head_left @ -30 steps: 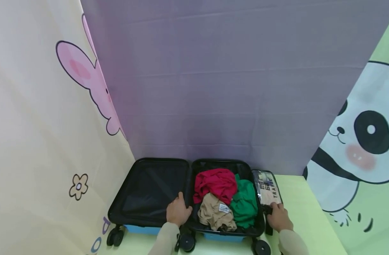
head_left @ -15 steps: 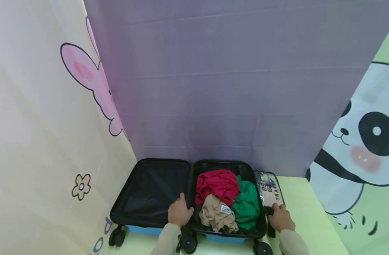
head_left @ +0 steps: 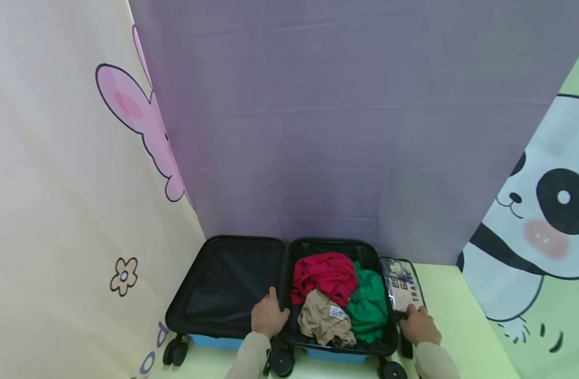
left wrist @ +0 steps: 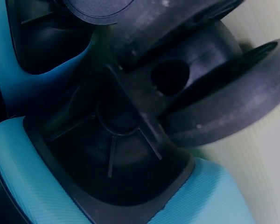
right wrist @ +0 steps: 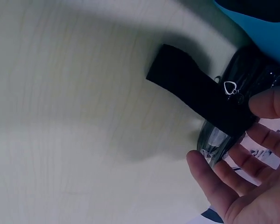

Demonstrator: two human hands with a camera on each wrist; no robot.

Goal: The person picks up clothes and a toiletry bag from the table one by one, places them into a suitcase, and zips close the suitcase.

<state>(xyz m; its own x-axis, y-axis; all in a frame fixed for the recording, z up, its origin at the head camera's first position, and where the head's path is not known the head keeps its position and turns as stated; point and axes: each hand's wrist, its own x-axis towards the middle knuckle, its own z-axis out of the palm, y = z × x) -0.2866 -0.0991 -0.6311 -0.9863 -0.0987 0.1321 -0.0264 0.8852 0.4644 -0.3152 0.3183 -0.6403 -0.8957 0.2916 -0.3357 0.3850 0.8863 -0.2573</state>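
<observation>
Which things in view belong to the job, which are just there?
Likely the job:
open suitcase
red, tan and green clothes in its right half
clear travel pouch
left hand, on the suitcase
right hand, at the pouch

Just there:
purple-grey backdrop
rabbit print
flower print
panda print

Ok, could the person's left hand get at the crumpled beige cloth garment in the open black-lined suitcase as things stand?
Likely yes: the left hand is just left of the beige garment, with only the black suitcase rim apparently between them, and nothing seems to cover the garment from above.
</observation>
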